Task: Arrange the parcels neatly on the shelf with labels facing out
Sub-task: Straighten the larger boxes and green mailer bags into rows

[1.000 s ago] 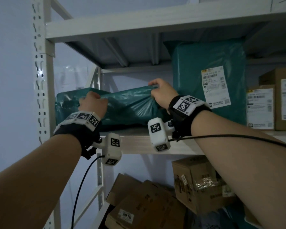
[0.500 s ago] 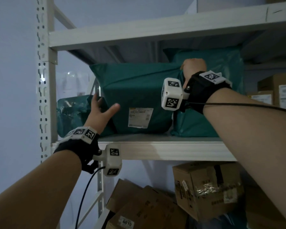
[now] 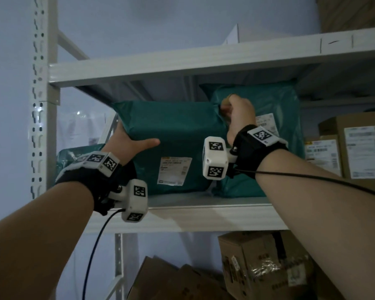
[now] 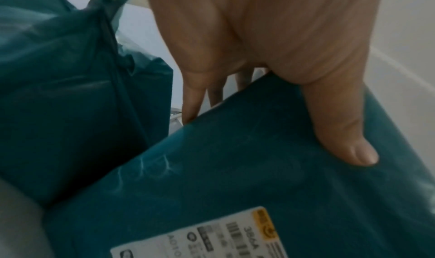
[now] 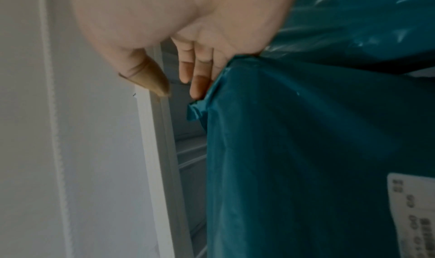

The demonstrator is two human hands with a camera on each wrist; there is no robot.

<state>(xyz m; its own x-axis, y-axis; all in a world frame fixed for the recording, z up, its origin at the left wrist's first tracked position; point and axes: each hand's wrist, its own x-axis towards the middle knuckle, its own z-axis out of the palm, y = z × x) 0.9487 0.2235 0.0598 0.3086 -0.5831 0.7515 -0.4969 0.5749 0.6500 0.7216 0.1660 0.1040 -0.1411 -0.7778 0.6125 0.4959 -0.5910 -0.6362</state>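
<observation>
A green plastic parcel (image 3: 178, 135) stands on end in the middle of the shelf (image 3: 204, 217), its white label (image 3: 174, 171) facing out. My left hand (image 3: 128, 141) grips its upper left edge, thumb (image 4: 341, 131) on the front and fingers (image 4: 191, 102) behind. My right hand (image 3: 236, 113) is at the parcel's top right corner (image 5: 212, 94); its fingers (image 5: 197, 83) touch the corner from behind and the thumb (image 5: 150, 81) stays clear of it. A taller green parcel (image 3: 277, 109) stands just right, its label (image 3: 266, 124) partly hidden by my wrist.
A third green parcel (image 3: 74, 156) lies crumpled at the shelf's left end by the perforated upright post (image 3: 41, 105). Labelled cardboard boxes (image 3: 355, 152) stand at the right. The board above (image 3: 182, 66) is close overhead. More cardboard boxes (image 3: 258, 267) sit on the level below.
The parcel that lay flat has been tipped up onto its end, label forward. My left hand went from open beside it to gripping its left edge. My right thumb has come off the corner.
</observation>
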